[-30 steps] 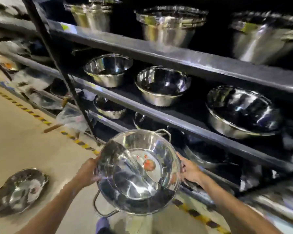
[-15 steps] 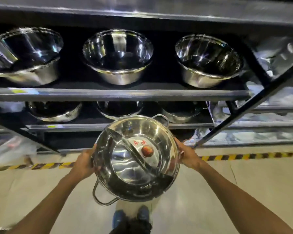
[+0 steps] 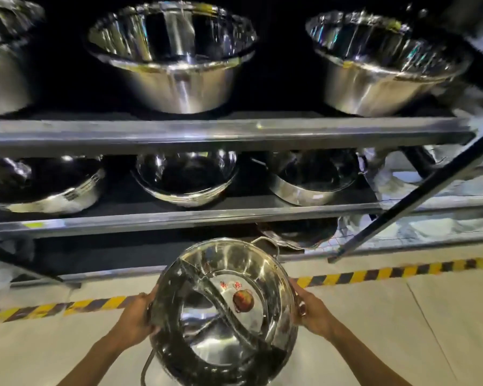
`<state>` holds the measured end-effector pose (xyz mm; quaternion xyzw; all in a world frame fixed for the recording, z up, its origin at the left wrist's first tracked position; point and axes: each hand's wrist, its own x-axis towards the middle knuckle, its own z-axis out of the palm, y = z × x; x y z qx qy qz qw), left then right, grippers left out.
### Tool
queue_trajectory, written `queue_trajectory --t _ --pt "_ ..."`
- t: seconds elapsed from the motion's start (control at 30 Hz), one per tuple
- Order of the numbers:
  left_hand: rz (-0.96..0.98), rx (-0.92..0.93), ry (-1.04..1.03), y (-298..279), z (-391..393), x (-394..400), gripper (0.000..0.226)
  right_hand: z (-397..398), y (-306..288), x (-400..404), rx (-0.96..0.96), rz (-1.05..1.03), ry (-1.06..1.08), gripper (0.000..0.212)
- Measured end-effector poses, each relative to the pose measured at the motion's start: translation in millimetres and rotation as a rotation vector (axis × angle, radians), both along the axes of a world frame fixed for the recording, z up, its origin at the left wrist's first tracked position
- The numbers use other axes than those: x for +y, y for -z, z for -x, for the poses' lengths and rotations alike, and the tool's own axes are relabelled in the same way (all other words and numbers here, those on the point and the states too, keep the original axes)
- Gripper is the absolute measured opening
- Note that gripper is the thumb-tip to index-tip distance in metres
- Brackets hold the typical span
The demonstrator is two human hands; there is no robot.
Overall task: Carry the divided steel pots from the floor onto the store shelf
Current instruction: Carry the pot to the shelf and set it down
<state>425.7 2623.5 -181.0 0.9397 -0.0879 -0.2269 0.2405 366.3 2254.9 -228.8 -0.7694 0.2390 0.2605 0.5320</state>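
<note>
I hold a round divided steel pot (image 3: 223,313) with a curved inner partition, a red sticker and loop handles, tilted so its inside faces me. My left hand (image 3: 135,320) grips its left rim and my right hand (image 3: 311,310) grips its right rim. The pot hangs above the floor in front of the lowest level of the store shelf (image 3: 207,133). That lowest level is dark and open behind the pot.
Large steel bowls (image 3: 173,57) fill the upper shelf level, and shallower bowls (image 3: 186,176) sit on the level below. A dark pan (image 3: 299,232) lies on the bottom level at right. Yellow-black tape (image 3: 388,274) marks the floor. A slanted black brace (image 3: 418,193) crosses at right.
The view has tipped up and moved closer to the shelf, so the bowls look bigger. The pot sits lower in frame, still held in both hands.
</note>
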Motion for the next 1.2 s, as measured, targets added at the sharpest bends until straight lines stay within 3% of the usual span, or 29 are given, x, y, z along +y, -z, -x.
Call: queue_trajectory --t 0.03,0.1,0.17,0.23,0.3,0.37,0.43,0.5,0.57,0.87,1.0,1.2 --pt "0.013 -0.051 0.019 28 -7 0 0.071 -7 17 0 -0.002 0.019 -0.015 0.037" --pt "0.058 -0.025 0.001 73 -21 -5 0.058 -22 65 -1 -0.039 -0.020 -0.029 0.046" --pt "0.056 0.060 -0.070 113 -36 -5 0.041 -35 107 -5 -0.118 -0.044 -0.057 0.071" --pt "0.067 0.076 -0.124 156 -54 0 0.027 -52 143 -4 -0.225 0.065 -0.182 0.093" --pt "0.078 0.031 -0.112 198 -75 6 0.054 -69 180 -6 -0.269 0.109 -0.210 0.093" --pt "0.055 -0.063 -0.119 233 -95 12 0.067 -86 210 -3 -0.300 0.098 -0.190 0.092" --pt "0.063 -0.148 -0.141 261 -115 18 0.062 -107 241 -2 -0.359 0.102 -0.196 0.094" --pt "0.196 -0.205 -0.130 286 -133 26 0.045 -127 261 -2 -0.420 0.124 -0.170 0.091" --pt "0.291 -0.249 -0.091 306 -151 32 0.044 -146 277 -2 -0.480 0.193 -0.201 0.086" --pt "0.380 -0.263 -0.201 306 -223 26 0.038 -198 268 10 -0.482 0.151 -0.092 0.084" --pt "0.375 -0.316 -0.290 317 -266 31 0.051 -237 279 24 -0.493 0.110 -0.059 0.080" --pt "0.265 -0.332 -0.269 344 -330 45 0.021 -291 297 41 -0.458 0.082 -0.007 0.080"
